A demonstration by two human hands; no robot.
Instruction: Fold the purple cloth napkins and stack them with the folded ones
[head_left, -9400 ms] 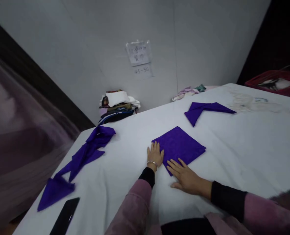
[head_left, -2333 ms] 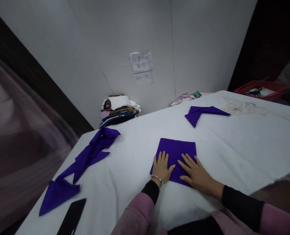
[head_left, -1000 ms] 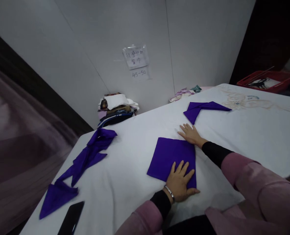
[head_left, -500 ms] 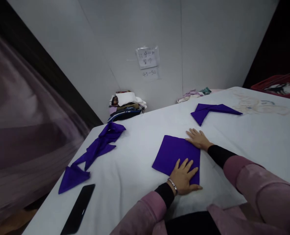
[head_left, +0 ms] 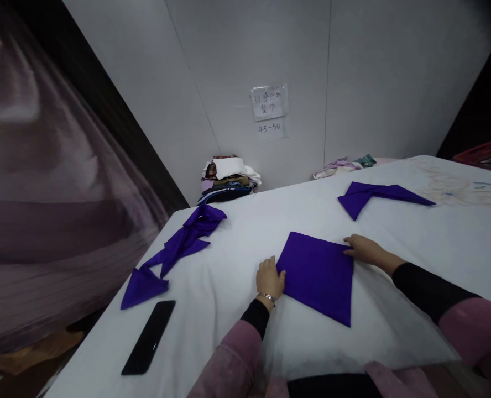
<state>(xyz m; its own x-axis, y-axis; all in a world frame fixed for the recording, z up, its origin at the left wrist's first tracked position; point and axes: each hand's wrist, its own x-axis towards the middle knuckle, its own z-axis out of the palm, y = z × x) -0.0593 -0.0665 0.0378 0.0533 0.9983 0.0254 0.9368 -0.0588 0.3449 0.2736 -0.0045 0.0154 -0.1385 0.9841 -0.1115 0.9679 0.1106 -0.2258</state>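
Note:
A folded purple cloth napkin point(head_left: 318, 276) lies flat on the white-covered table in front of me, one corner pointing towards me. My left hand point(head_left: 270, 278), with a bracelet at the wrist, is at the napkin's left corner and covers it. Its fingers are bent and its thumb rests against the napkin's edge. At the right corner, my right hand point(head_left: 364, 249) pinches the napkin between thumb and fingers. Behind it lies another purple napkin point(head_left: 370, 193), folded into a bent, pointed shape.
Crumpled purple cloths point(head_left: 183, 243) lie along the table's left side, with a black phone point(head_left: 149, 337) nearer me. Stacked clothes point(head_left: 228, 179) stand beyond the far edge, before a wall bearing a handwritten sign point(head_left: 269, 103). A red basket point(head_left: 484, 152) sits at far right.
My left hand has moved from flat on the napkin's near part to its left corner. My right hand's spread fingers have drawn together at the right corner. The view has shifted left.

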